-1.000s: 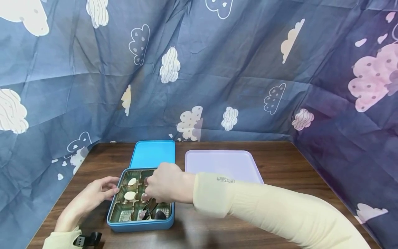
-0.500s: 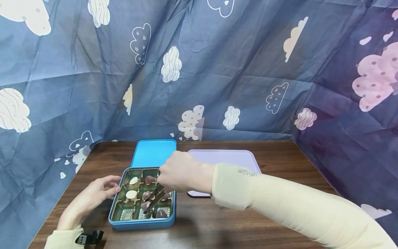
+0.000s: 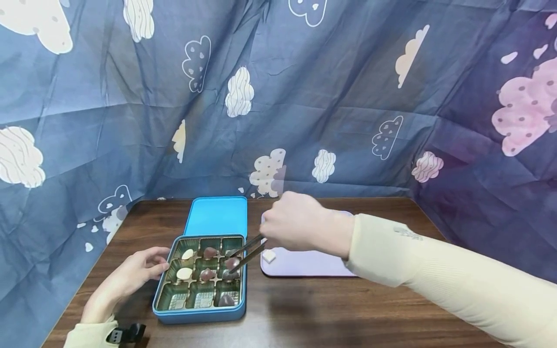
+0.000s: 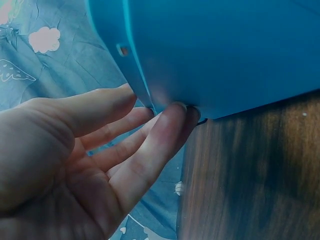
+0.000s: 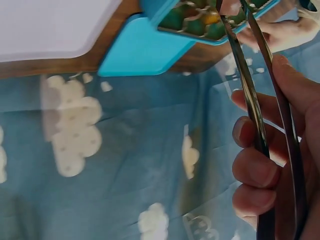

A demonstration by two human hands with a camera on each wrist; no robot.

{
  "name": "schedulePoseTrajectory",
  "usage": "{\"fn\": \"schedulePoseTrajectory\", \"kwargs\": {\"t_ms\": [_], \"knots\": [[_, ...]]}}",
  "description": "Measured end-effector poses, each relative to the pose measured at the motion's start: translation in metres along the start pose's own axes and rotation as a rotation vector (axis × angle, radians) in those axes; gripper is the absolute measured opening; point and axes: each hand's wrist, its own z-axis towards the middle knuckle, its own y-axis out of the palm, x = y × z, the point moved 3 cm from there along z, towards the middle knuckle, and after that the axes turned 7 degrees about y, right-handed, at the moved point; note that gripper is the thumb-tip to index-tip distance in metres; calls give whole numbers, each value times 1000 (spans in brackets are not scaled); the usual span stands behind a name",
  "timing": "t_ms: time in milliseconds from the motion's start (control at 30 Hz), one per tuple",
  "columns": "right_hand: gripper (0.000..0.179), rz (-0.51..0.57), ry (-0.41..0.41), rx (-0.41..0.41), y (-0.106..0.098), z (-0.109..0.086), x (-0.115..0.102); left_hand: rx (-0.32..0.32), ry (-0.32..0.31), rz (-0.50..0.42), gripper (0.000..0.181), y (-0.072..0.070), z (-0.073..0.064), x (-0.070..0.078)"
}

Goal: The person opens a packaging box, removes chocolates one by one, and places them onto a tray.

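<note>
Metal tongs [image 3: 254, 251] are in my right hand [image 3: 300, 222], fingers curled round their arms in the right wrist view. A brown chocolate [image 3: 232, 263] shows between the tong tips, over the right side of a blue tin [image 3: 197, 316]. Gold dividers split the tin into compartments. White chocolates [image 3: 184, 273] lie in its left column and brown ones [image 3: 207, 275] in the middle and right columns. My left hand [image 3: 130, 278] rests against the tin's left side, its thumb and fingertips touching the blue wall [image 4: 225, 60] in the left wrist view.
A blue lid [image 3: 217, 215] lies behind the tin. To the right, a lilac tray [image 3: 309, 268] with a white square piece [image 3: 269, 255] sits partly under my right hand and forearm. Beyond the wooden table [image 3: 304, 304] hangs a cloud-patterned cloth [image 3: 278, 96].
My right hand has moved right and back with the tongs, lifting the brown chocolate out of the front middle compartment. My left hand stays at the tin.
</note>
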Motion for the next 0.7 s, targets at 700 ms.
{"fn": "schedulePoseTrajectory", "kwargs": {"t_ms": [700], "knots": [[32,123,176,100,83,-117,76,11,-34,28,45,2,-2,1]]}}
